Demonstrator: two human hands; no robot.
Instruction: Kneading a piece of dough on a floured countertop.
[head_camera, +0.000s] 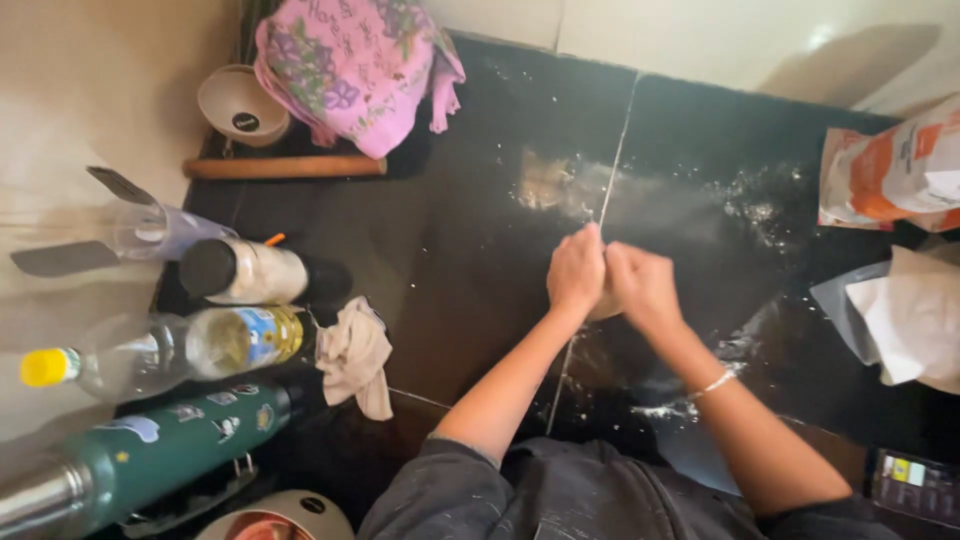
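Note:
My left hand (577, 270) and my right hand (643, 285) are pressed together over the middle of a black stone counter (470, 230). Between the palms sits a pale lump of dough (604, 306), of which only a small sliver shows below the fingers. Both hands are curled around it. A thin bracelet rings my right wrist. Flour dust (755, 205) is scattered on the counter beyond and to the right of the hands.
Along the left edge stand a green flask (150, 455), a clear bottle with a yellow cap (160, 350), a dark-capped jar (240, 270) and a crumpled cloth (355, 355). A rolling pin (285, 167), white bowl (240, 100) and pink cloth (350, 60) lie behind. Flour bags (895, 170) sit right.

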